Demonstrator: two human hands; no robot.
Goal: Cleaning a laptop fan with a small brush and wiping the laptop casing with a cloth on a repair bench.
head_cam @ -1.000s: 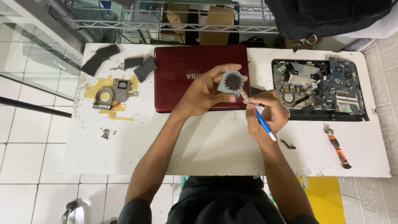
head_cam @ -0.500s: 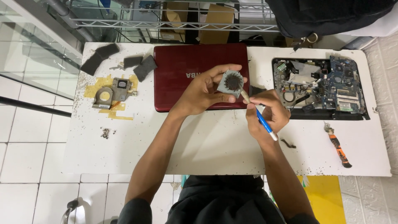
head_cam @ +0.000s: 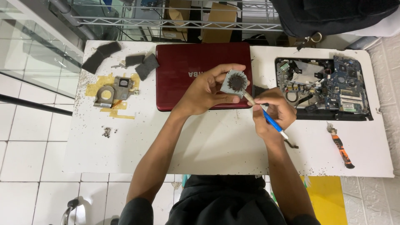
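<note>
My left hand (head_cam: 207,90) holds a small grey laptop fan (head_cam: 235,83) with a dark round rotor, raised above the edge of a dark red laptop lid (head_cam: 183,71). My right hand (head_cam: 275,109) grips a thin brush with a blue handle (head_cam: 273,122). Its pale bristle end touches the lower right corner of the fan. Both hands hover over the white table (head_cam: 208,146), close together.
An opened laptop base with a bare circuit board (head_cam: 329,87) lies at the right. An orange-handled screwdriver (head_cam: 342,149) lies near the right front. At the left sit a heatsink part on yellow tape (head_cam: 112,92), black foam pieces (head_cam: 100,56) and loose screws (head_cam: 107,132).
Almost nothing differs. The brush tip stays at the fan's corner and both hands keep their places.
</note>
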